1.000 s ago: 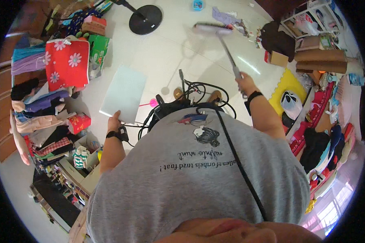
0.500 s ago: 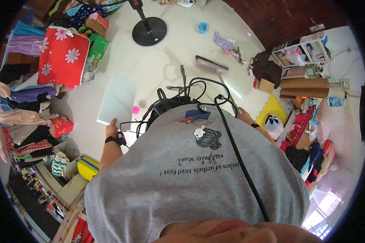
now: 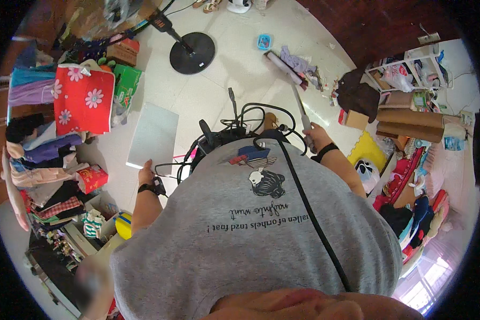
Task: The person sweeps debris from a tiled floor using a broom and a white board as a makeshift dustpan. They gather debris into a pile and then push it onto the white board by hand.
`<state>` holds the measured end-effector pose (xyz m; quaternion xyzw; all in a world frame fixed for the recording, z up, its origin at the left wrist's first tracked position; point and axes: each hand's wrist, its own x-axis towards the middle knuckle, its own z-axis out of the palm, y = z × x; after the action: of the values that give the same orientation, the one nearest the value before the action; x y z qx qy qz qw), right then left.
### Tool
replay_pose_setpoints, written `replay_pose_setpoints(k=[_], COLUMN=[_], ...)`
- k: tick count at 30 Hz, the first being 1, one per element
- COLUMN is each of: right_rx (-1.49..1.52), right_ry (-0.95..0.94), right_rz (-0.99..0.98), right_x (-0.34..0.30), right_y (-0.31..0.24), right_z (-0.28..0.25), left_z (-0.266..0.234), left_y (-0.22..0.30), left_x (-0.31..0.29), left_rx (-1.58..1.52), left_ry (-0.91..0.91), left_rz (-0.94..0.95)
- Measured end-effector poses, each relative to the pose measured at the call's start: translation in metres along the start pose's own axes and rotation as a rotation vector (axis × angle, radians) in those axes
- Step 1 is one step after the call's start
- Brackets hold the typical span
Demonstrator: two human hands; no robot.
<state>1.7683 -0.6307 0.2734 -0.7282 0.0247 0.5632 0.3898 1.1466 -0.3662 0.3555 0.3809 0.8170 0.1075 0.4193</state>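
My left hand (image 3: pixel 145 173) grips the near edge of a pale grey flat rectangular panel (image 3: pixel 153 133), held out over the floor to my left. On the other side, my right hand (image 3: pixel 319 137) is closed around the grey handle of a broom (image 3: pixel 301 101). The broom's wide head (image 3: pixel 285 67) rests at the far side, touching or right beside a crumpled lilac cloth (image 3: pixel 300 60). Scattered litter (image 3: pixel 320 82) lies just right of that cloth. A bunch of black cables (image 3: pixel 240 125) at my waist hides part of the floor between my hands.
A fan's round black base (image 3: pixel 192 53) stands at the far left, near a small blue tub (image 3: pixel 264 41). Piled clothes (image 3: pixel 42 154) line the left side. A dark bundle (image 3: pixel 358 95), cardboard box (image 3: pixel 355 119) and white rack (image 3: pixel 410 69) are at the right.
The broom head has moved away from me, up to the lilac cloth, and its handle has swung. My right hand has reached farther forward. The left hand still holds the panel.
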Motion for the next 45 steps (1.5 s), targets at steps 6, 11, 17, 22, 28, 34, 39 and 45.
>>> replay_pose_setpoints(k=[6,11,17,22,28,34,39,45], right_rx=[0.37,0.718,0.825,0.925,0.833,0.948,0.817,0.776], right_ry=[-0.098,-0.232,-0.17,-0.221,-0.286,-0.283,-0.313,-0.189], right_rz=[0.016,0.108,-0.008,0.027,-0.149,-0.092,-0.239,-0.415], right_x=[0.0,0.018,0.059,0.099,0.139,0.279,0.379,0.465], right_y=[-0.155,-0.262,-0.383,-0.49,-0.628,-0.777,-0.898,-1.013], right_z=[-0.078,-0.129,-0.118,-0.118,-0.124,-0.161,-0.17,-0.171], left_z=[0.065,0.094,0.143,0.186,0.257,0.295,0.316,0.357], left_y=[0.073,0.109,0.184,0.207,0.343,0.335,0.411,0.451], left_x=[-0.043,-0.042,-0.012,0.066,0.053,0.091,-0.005,-0.065], left_rx=[-0.184,-0.195,-0.215,0.11,-0.22,-0.112,0.132,-0.154], left_ry=[0.029,0.007,-0.094,-0.243,-0.38,-0.324,-0.003,0.132], left_rz=[-0.001,-0.042,-0.136,0.241,-0.096,0.132,-0.294,-0.442])
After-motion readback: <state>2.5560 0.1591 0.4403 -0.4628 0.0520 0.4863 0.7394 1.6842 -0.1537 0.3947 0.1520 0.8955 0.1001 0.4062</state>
